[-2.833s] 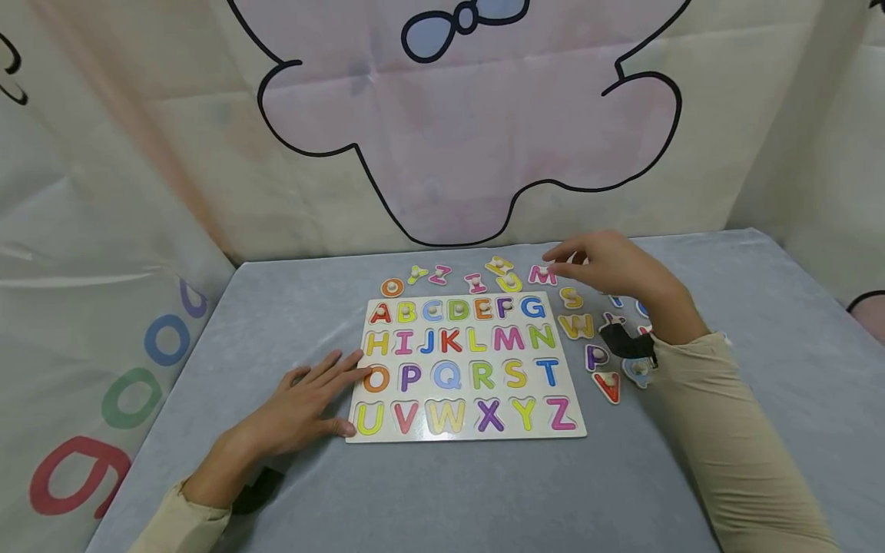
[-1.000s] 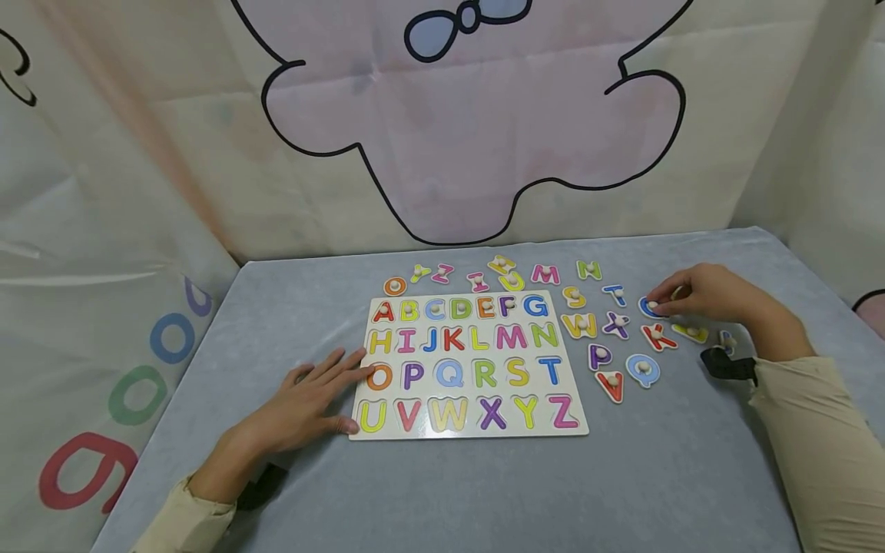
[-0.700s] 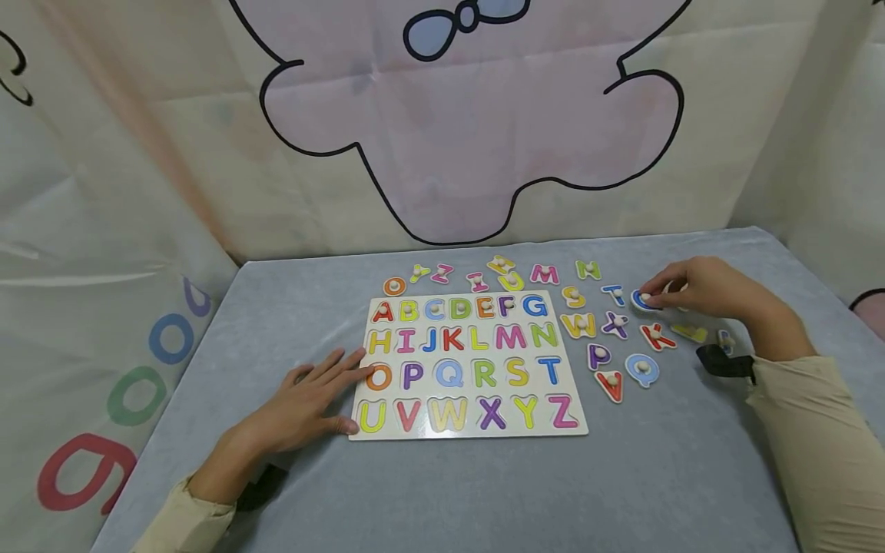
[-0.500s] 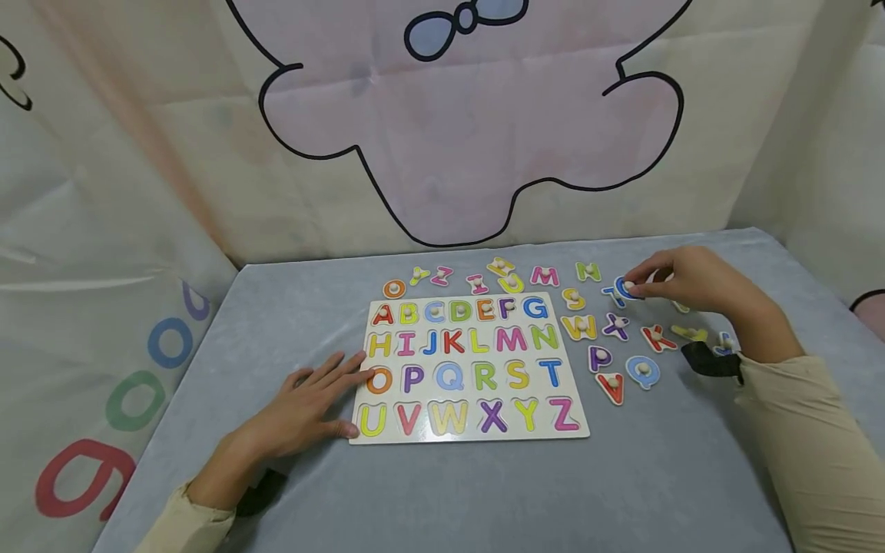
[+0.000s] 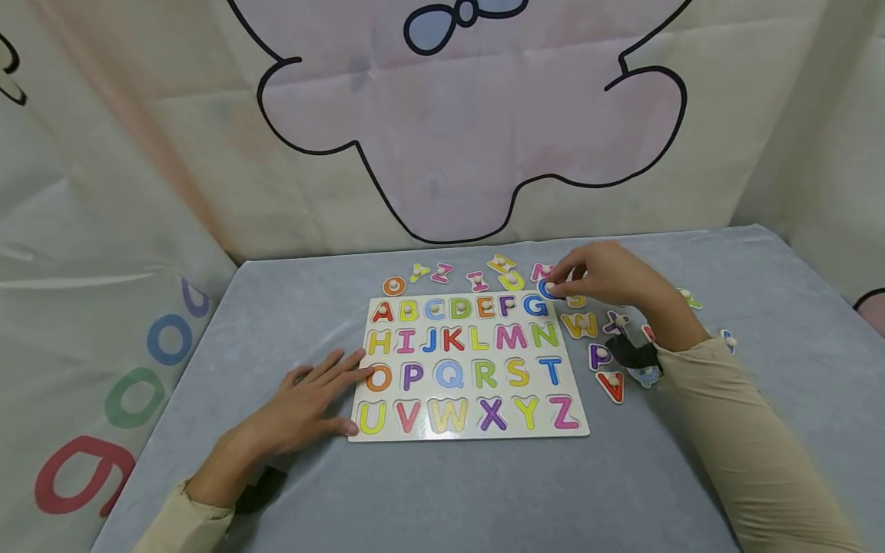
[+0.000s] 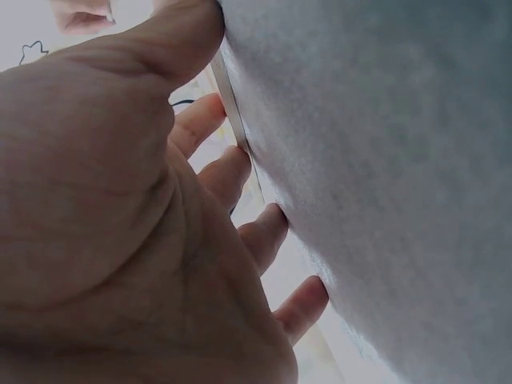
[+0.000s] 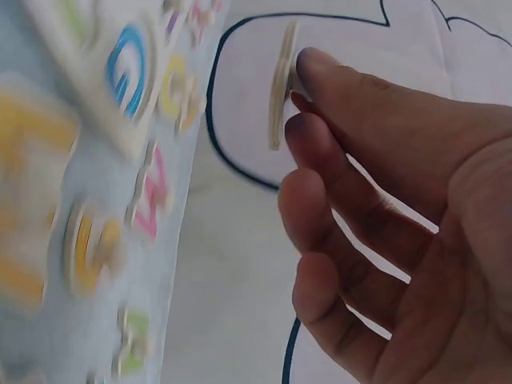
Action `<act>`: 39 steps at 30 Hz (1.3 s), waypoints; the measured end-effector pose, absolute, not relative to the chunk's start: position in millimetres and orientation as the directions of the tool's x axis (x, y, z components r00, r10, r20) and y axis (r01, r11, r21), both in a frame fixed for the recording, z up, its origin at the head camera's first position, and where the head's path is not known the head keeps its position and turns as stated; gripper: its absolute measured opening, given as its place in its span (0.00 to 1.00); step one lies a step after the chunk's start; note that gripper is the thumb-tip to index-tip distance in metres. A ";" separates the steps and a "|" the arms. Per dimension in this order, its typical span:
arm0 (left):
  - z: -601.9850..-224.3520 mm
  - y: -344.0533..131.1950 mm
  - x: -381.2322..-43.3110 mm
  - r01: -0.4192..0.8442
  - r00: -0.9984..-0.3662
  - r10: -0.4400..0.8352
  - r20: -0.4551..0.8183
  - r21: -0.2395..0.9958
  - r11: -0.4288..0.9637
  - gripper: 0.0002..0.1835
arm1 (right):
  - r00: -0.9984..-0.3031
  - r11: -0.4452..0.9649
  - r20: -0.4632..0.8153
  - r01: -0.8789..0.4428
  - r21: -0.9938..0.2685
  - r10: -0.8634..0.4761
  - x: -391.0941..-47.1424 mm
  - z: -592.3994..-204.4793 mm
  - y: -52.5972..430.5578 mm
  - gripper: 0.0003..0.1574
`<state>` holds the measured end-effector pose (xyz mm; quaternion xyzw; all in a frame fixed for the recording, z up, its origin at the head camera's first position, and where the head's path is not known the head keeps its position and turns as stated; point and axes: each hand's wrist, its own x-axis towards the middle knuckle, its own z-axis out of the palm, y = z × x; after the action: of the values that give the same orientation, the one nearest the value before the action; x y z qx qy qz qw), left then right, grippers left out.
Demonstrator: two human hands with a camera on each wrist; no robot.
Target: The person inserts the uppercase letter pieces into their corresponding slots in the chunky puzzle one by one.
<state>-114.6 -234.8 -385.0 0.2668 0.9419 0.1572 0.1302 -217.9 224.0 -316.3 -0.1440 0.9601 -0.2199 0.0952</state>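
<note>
A white alphabet puzzle board (image 5: 477, 439) lies on the table; pieces A to F sit in its top row. My left hand (image 5: 293, 407) rests along the board's left edge, fingers spread and nearly straight; in the left wrist view the fingertips (image 6: 302, 308) touch that edge. Above the board's top right corner, my right hand (image 5: 608, 276) pinches a blue letter G piece (image 5: 547, 289) by its knob between thumb and fingertips. The right wrist view shows this piece (image 7: 282, 88) edge-on, off the table. The printed G slot (image 5: 535, 306) lies just below it.
Knobbed letter pieces lie behind the board, such as the orange O (image 5: 394, 286) and yellow U (image 5: 512, 280). More lie to its right, including W (image 5: 579, 325), P (image 5: 598, 355) and V (image 5: 611, 385). My right hand and forearm partly cover several others.
My right hand took hold of the blue G at the far right, lifted it and carried it left to the board's top right corner. The left hand has stayed in place.
</note>
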 end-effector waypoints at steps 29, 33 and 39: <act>-384.5 -234.2 -112.1 0.445 -0.824 0.536 -0.181 0.379 0.812 0.44 | -0.933 0.900 -0.206 -0.199 -0.388 -0.295 -237.0 -357.8 198.8 0.12; -383.5 -233.8 -112.7 0.448 -0.825 0.536 -0.180 0.373 0.813 0.44 | -0.932 0.901 -0.203 -0.206 -0.381 -0.299 -236.8 -357.4 198.3 0.12; -381.5 -233.6 -112.0 0.455 -0.824 0.541 -0.168 0.371 0.809 0.44 | -0.928 0.890 -0.188 -0.230 -0.395 -0.323 -234.0 -357.2 198.3 0.14</act>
<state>-112.0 -233.6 -381.5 0.2645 0.9417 0.1593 0.1338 -234.0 198.3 -357.2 -0.1434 0.9639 -0.1861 0.1252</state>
